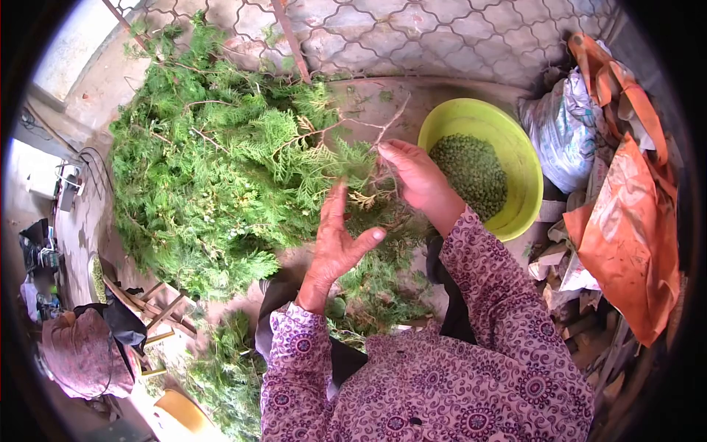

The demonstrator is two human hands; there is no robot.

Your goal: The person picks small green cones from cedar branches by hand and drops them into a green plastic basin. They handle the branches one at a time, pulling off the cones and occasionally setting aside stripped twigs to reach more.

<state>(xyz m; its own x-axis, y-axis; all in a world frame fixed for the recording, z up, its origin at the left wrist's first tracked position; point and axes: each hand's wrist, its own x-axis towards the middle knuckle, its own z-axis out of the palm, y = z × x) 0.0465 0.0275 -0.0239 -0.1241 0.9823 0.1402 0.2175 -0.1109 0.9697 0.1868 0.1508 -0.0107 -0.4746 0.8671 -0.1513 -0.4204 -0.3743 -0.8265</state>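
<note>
My right hand (421, 178) pinches the bare woody stem of a leafy evergreen branch (340, 158), whose forked twig sticks up past my thumb. Its flat, fern-like green sprays spread leftward over a big heap of similar cut branches (199, 184). Just below those sprays is my left hand (336, 249), its thumb held apart and its fingers stretched out; the fingertips overlap the foliage. Beyond my right wrist stands a yellow-green basin (529, 158) with a layer of small green seed cones or pods (468, 171) in it.
A wire mesh fence (412, 37) runs along the far side. At right lie a white sack (563, 136) and an orange plastic sheet (622, 243). More greenery (383, 287) lies close to my legs. A cloth-covered seat (85, 353) and a yellow container (183, 412) are at lower left.
</note>
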